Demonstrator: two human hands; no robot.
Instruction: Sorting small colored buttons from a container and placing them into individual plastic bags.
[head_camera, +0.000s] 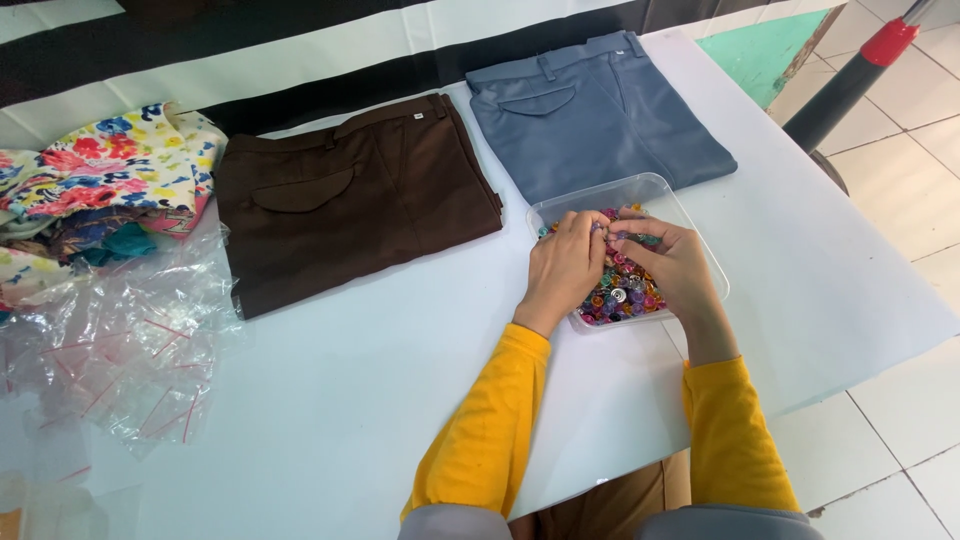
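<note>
White covers the surface (350, 400) in front of you, and pale floor tiles (900, 400) show past its right edge. Both your hands are inside a clear plastic container (700, 240) that sits toward the right side of the surface, just in front of the folded grey-blue trousers (590, 115) and touching their near hem. The container is filled with small multicoloured beads (620, 295), some with metallic centres.

Your left hand (565, 265) lies knuckles up over the left half of the container, fingers curled down into the beads. Your right hand (675, 265) mirrors it on the right half, and the fingertips of both meet near the far wall of the container. Each grip is pinched nearly closed on something small among the beads, but what exactly sits between the fingers is too tiny to tell. Yellow sleeves (490, 430) cover both your forearms down to the near edge.

Beside the grey-blue pair, toward the middle of the far edge, lie folded dark brown trousers (350, 200), the two pairs just apart. At the far left corner you have a heap of floral fabric (100, 180), and in front of it a loose pile of clear plastic bags (130, 350) with red strips. A dark pole with a red collar (850, 80) leans beyond the far right corner.
</note>
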